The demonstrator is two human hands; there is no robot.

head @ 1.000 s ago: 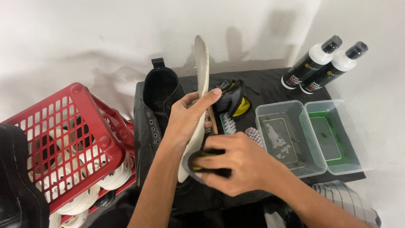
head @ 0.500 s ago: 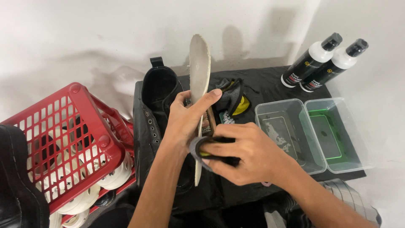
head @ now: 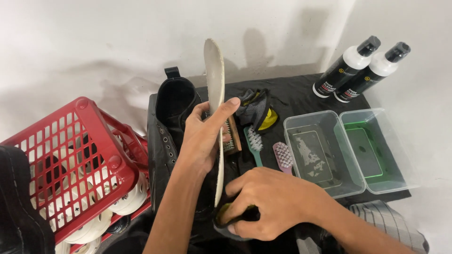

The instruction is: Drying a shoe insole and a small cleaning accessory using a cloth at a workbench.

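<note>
Left hand [head: 200, 141] grips the white insole [head: 215, 108] upright; right hand [head: 268, 202] closes on a dark cloth [head: 235, 217], wiping its lower end; next, the wiping should go upward.

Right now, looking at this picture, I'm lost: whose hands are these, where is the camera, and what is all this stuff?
No machine here: a person wears a camera on the head, looking down at their own two bare hands. The left hand holds a pale shoe insole upright on its edge. The right hand presses a dark, yellowish sponge or cloth against the insole's lower end. Behind stands a black boot on a black mat. Also on the mat: three brushes, a crumpled cloth, two clear tubs and two black-and-white bottles. At the left is a red plastic basket over white shoes.
</note>
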